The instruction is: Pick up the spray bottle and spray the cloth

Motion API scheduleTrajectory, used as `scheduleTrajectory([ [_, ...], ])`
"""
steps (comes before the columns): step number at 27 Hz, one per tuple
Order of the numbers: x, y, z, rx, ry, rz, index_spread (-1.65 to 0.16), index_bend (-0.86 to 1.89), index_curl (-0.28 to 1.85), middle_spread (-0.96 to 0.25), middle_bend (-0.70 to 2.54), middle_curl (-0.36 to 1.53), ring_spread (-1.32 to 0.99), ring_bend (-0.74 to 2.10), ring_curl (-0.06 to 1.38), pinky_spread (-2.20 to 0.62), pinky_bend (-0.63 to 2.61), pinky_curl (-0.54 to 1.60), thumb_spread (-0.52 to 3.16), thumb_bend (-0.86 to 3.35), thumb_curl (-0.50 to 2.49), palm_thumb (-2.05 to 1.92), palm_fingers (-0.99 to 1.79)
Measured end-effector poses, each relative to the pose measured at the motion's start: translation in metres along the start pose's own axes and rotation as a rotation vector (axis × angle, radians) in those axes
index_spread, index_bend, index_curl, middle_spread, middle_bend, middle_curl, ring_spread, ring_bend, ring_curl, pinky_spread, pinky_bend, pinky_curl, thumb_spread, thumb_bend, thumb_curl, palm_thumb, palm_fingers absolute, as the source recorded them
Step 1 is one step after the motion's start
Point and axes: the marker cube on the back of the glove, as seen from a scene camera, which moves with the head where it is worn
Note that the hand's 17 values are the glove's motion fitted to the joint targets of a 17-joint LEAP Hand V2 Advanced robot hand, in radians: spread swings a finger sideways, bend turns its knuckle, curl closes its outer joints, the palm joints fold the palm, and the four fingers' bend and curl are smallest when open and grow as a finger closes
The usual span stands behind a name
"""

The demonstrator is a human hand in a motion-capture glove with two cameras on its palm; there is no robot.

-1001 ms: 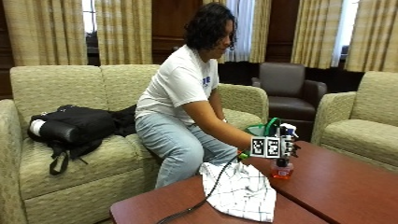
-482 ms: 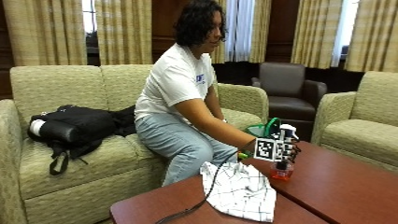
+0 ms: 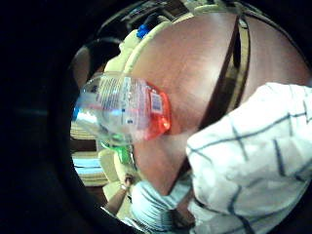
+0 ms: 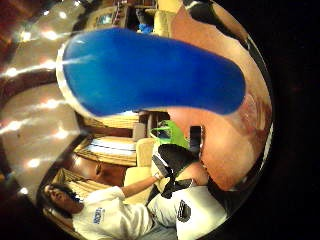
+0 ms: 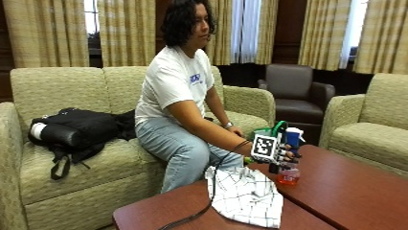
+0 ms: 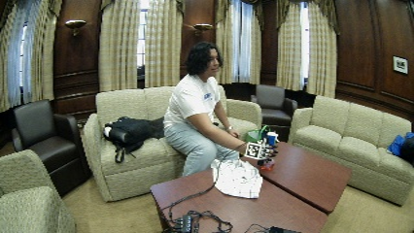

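White checked cloth with dark grid lines (image 5: 247, 197) lies crumpled at the near edge of the reddish-brown wooden table (image 5: 344, 191), part hanging over the side toward the person's knees. Just beyond it: clear plastic spray bottle with orange liquid in the base and a blue-and-white trigger head (image 5: 290, 158), upright, base at or barely above the tabletop — can't tell which from the outside view. Gloved right hand (image 5: 275, 152) is wrapped around the bottle's body, fingers curled on it.

Progress, my read: grasp done, lift at most just starting. Left: raise the bottle, aim the nozzle at the cloth, pull the trigger. No spray visible, cloth looks dry.

View differences:
- Little-finger palm view shows the bottle's label and orange base (image 3: 124, 109) close against the palm, with the cloth (image 3: 253, 161) right beside it on the table. The outside view hides the label behind the hand.
- Thumb palm view is mostly filled by the blue trigger head (image 4: 155, 75); no cloth in it, and it gives no better read on the finger wrap.
- Wide view adds a green bag (image 6: 257, 133) on the table's far side, and a black backpack (image 6: 132, 130) on the beige sofa (image 6: 123, 165) behind.
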Motion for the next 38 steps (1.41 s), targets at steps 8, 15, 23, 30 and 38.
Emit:
scheduleTrajectory([
  [8,0.017,0.048,-0.033,-0.09,0.315,-0.085,-0.42,0.13,0.35,-0.19,0.28,0.38,-0.22,0.32,0.32,0.07,0.32,0.35,0.84,-0.05,0.47,0.52,0.48],
  [15,0.032,0.094,-0.094,-0.18,0.592,-0.141,-0.44,0.15,0.34,-0.19,0.23,0.37,-0.22,0.28,0.31,0.11,0.3,0.35,0.86,-0.04,0.43,0.49,0.41],
  [23,0.05,0.149,-0.169,-0.173,0.734,-0.138,-0.45,0.15,0.33,-0.18,0.2,0.36,-0.21,0.25,0.3,0.13,0.28,0.34,0.89,-0.04,0.4,0.47,0.4],
  [30,0.048,0.198,-0.186,-0.173,0.798,-0.171,-0.46,0.14,0.31,-0.18,0.19,0.36,-0.21,0.25,0.3,0.14,0.26,0.34,0.9,-0.03,0.38,0.46,0.4],
  [38,0.029,0.231,-0.186,-0.128,0.87,-0.204,-0.47,0.13,0.29,-0.18,0.19,0.36,-0.21,0.25,0.3,0.14,0.26,0.34,0.91,-0.03,0.36,0.45,0.38],
])
